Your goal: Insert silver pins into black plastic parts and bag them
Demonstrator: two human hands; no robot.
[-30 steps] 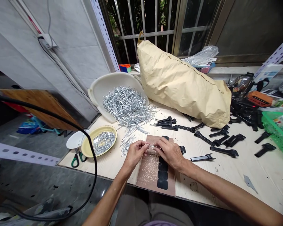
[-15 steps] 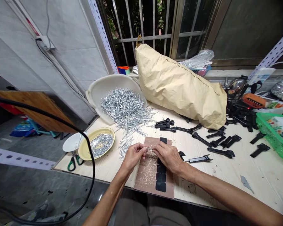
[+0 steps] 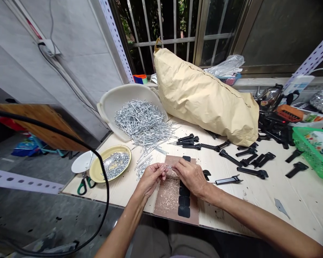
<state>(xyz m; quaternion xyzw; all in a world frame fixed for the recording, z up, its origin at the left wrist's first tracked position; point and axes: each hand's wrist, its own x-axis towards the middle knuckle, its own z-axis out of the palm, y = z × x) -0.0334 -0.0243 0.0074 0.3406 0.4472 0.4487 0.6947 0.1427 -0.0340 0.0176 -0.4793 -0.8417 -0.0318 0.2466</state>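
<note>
Above the brown board (image 3: 164, 215), my left hand (image 3: 152, 176) and my right hand (image 3: 190, 179) face each other, fingertips pinched. A short stretch of a thin metal rod (image 3: 169, 167) shows between them, with an end in each pinch. Fingers hide the rest of the rod, and anything small on it. Below my right hand, a row of black rounded-square pads (image 3: 184, 201) runs along the board. Pale crumbs (image 3: 168, 197) are scattered on the board's left half. Beyond my left hand lies a heap of similar metal rods (image 3: 142, 122), spilling from a white basin (image 3: 107, 98).
A yellow dish (image 3: 95, 168) of small metal pieces stands left, beside green-handled scissors (image 3: 82, 187). Black plastic wrench-shaped parts (image 3: 253, 173) lie to the right, near a green basket (image 3: 301, 143). A large tan sack (image 3: 204, 96) rests behind. A black cable (image 3: 107, 193) loops across the left foreground.
My two hands have come up very slightly, and the metal rod between the fingertips shows more clearly. The things on the table have not moved.
</note>
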